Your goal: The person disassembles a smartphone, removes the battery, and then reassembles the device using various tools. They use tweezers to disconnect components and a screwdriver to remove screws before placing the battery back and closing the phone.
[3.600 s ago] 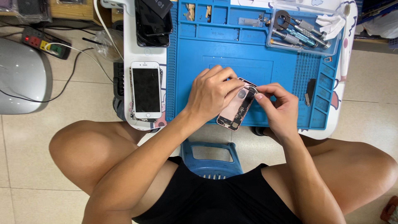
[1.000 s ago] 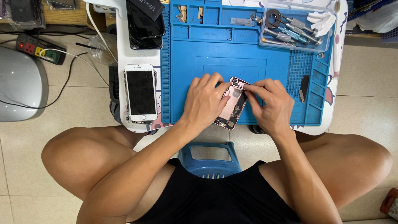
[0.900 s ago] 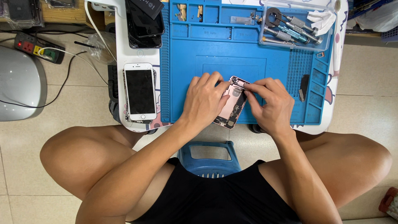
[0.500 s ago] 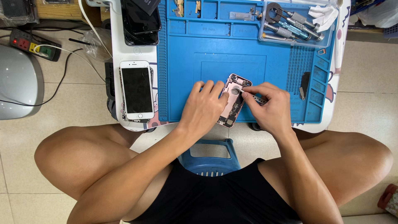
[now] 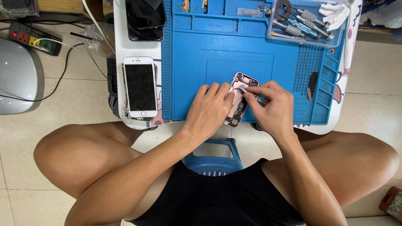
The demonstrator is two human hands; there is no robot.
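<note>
An opened phone [image 5: 240, 100] lies on the mat [image 5: 217, 54], between the left hand [image 5: 208, 109] at 9 o'clock and the right hand [image 5: 272, 108] at 3. A tool tray [image 5: 303, 19] sits at 1 o'clock, a whole phone [image 5: 140, 86] off the mat at 9.

The single camera on my head looks straight down, quite near, at my low white table [image 5: 138, 125] and knees.

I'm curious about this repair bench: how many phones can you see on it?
3 at least: an opened pink phone on the blue mat under both hands, a white-fronted phone left of the mat, and a dark phone stack above it, possibly hiding more.
</note>
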